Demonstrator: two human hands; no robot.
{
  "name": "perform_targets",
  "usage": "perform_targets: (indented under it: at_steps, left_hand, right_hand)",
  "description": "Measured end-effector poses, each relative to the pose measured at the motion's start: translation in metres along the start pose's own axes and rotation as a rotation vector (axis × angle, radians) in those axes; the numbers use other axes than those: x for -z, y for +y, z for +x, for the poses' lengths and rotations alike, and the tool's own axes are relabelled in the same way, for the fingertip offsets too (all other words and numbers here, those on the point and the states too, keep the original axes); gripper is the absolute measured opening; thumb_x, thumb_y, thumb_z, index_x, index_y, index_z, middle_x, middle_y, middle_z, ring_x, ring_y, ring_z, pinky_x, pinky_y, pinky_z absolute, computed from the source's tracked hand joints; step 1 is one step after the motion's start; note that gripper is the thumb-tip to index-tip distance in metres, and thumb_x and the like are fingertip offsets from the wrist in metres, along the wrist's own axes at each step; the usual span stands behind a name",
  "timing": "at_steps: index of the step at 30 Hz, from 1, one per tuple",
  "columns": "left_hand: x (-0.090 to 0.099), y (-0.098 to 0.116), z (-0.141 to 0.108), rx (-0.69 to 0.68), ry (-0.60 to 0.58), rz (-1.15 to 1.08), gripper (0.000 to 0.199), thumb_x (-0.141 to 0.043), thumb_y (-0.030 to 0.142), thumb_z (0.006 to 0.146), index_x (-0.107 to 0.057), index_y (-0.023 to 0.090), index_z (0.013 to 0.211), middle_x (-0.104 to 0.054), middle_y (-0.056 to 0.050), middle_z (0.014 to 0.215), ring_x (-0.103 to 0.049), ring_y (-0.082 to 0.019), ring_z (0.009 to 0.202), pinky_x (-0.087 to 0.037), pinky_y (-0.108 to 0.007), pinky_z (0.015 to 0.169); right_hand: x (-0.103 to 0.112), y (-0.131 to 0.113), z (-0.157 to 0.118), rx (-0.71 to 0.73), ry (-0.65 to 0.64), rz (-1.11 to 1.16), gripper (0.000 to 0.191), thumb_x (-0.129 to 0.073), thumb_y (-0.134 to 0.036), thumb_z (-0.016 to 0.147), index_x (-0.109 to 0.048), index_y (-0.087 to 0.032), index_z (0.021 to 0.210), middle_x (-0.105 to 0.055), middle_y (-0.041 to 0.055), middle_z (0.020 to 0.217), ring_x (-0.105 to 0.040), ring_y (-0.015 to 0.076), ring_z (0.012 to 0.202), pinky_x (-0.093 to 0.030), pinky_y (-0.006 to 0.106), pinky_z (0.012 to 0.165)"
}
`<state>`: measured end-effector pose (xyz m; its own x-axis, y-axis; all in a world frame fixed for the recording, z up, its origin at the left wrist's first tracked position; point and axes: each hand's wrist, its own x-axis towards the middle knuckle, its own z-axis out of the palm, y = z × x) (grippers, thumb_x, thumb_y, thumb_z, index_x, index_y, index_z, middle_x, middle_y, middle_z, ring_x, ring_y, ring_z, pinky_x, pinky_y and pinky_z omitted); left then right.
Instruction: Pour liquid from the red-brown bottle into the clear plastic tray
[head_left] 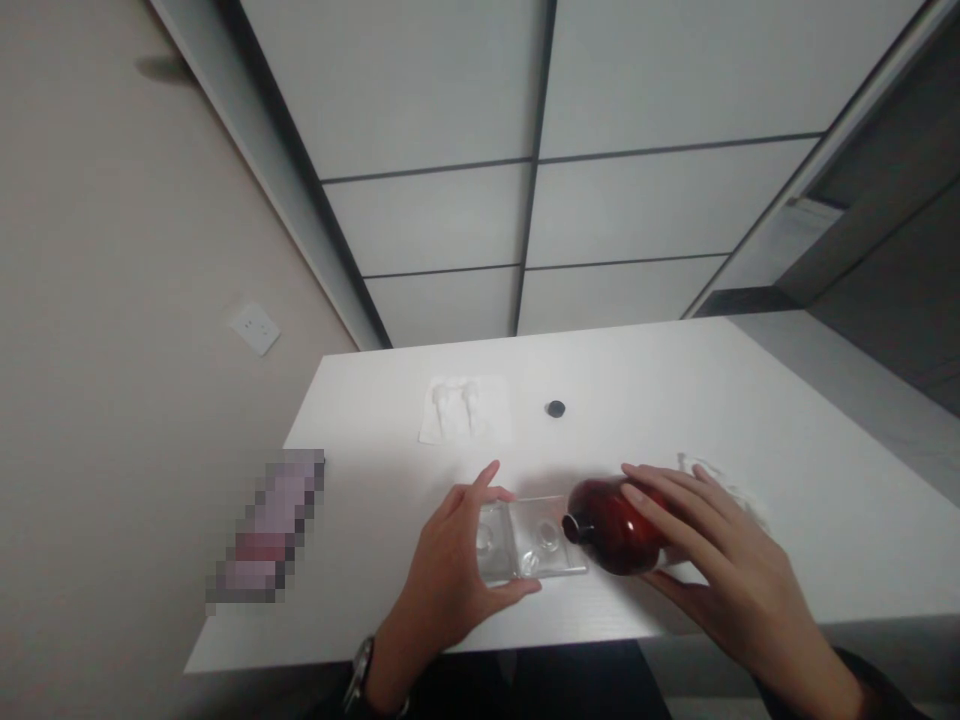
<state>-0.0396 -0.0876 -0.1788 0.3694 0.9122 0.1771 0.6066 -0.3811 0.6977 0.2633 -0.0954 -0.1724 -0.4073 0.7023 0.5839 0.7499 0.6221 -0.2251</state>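
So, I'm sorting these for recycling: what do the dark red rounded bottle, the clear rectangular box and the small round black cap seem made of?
Dark red rounded bottle: glossy, glass or plastic; bright highlights show shine but don't settle which.
Clear rectangular box: probably rigid, shiny plastic, since it's transparent with crisp edges.
Small round black cap: perhaps plastic from its even black; finish unclear.

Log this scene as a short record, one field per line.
Left hand: left hand gripping the clear plastic case between thumb and fingers
Right hand: right hand around the dark red bottle
Bottle: uncapped, tipped, mouth towards the case; flow cannot be told
Surface: white table
Beyond the hands: small dark disc, right of a white sheet bearing two white items
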Motion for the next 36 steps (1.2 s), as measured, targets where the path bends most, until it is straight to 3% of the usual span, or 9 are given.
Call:
perform_targets:
  at_steps: [5, 9, 18, 23, 27, 31, 36]
  left_hand:
    - [-0.002, -0.002, -0.001, -0.06, 0.034, 0.027, 0.1, -0.1, 0.018, 0.061, -0.042, 0.029, 0.142, -0.067, -0.011, 0.141, -0.063, -0.038, 0.134, -0.055, -0.058, 0.11]
    - [-0.002, -0.003, -0.001, -0.066, 0.04, 0.042, 0.108, -0.101, 0.02, 0.061, -0.037, 0.029, 0.147, -0.069, -0.011, 0.139, -0.065, -0.039, 0.131, -0.057, -0.059, 0.109]
    - [-0.002, -0.002, -0.002, -0.067, 0.041, 0.046, 0.096, -0.101, 0.019, 0.061, -0.045, 0.029, 0.139, -0.066, -0.012, 0.145, -0.057, -0.04, 0.142, -0.055, -0.06, 0.111]
    - [-0.001, -0.002, -0.002, -0.085, 0.045, 0.053, 0.095, -0.101, 0.018, 0.061, -0.044, 0.03, 0.138, -0.07, -0.011, 0.138, -0.052, -0.042, 0.147, -0.055, -0.06, 0.112]
    - [-0.001, -0.002, -0.002, -0.091, 0.05, 0.053, 0.097, -0.1, 0.018, 0.061, -0.044, 0.029, 0.138, -0.07, -0.01, 0.135, -0.051, -0.042, 0.148, -0.055, -0.061, 0.112]
    - [0.0, 0.0, -0.001, -0.09, 0.062, 0.066, 0.099, -0.101, 0.014, 0.057, -0.045, 0.029, 0.137, -0.07, -0.011, 0.136, -0.054, -0.043, 0.146, -0.056, -0.062, 0.11]
    - [0.001, 0.001, -0.001, -0.109, 0.071, 0.078, 0.102, -0.103, 0.015, 0.056, -0.043, 0.03, 0.137, -0.071, -0.011, 0.134, -0.055, -0.044, 0.144, -0.056, -0.064, 0.109]
  right_hand:
    - [0.002, -0.002, 0.002, 0.032, -0.036, -0.049, 0.08, -0.065, -0.009, 0.095, -0.037, -0.039, 0.164, -0.066, 0.0083, 0.149, -0.067, 0.0343, 0.128, -0.052, 0.066, 0.112]
    - [0.004, -0.005, 0.006, 0.053, -0.037, -0.075, 0.082, -0.064, -0.008, 0.097, -0.033, -0.039, 0.165, -0.065, 0.0095, 0.151, -0.066, 0.0351, 0.131, -0.052, 0.066, 0.112]
    - [0.009, -0.001, 0.011, 0.113, -0.066, -0.139, 0.081, -0.059, -0.005, 0.099, -0.03, -0.037, 0.167, -0.064, 0.0126, 0.151, -0.065, 0.0359, 0.132, -0.051, 0.067, 0.111]
    - [0.013, 0.0, 0.013, 0.158, -0.089, -0.17, 0.083, -0.056, 0.0, 0.098, -0.027, -0.035, 0.168, -0.065, 0.0156, 0.149, -0.065, 0.0355, 0.131, -0.051, 0.066, 0.11]
    - [0.015, -0.003, 0.017, 0.175, -0.068, -0.179, 0.071, -0.055, -0.002, 0.1, -0.04, -0.032, 0.163, -0.067, 0.0147, 0.147, -0.065, 0.0338, 0.131, -0.052, 0.064, 0.109]
    - [0.016, -0.004, 0.019, 0.216, -0.061, -0.189, 0.056, -0.058, 0.002, 0.097, -0.059, -0.021, 0.148, -0.065, 0.0191, 0.145, -0.063, 0.0368, 0.129, -0.05, 0.066, 0.107]
    - [0.018, -0.006, 0.024, 0.243, -0.053, -0.195, 0.05, -0.06, 0.005, 0.095, -0.064, -0.017, 0.139, -0.065, 0.0204, 0.143, -0.061, 0.0373, 0.128, -0.05, 0.066, 0.106]
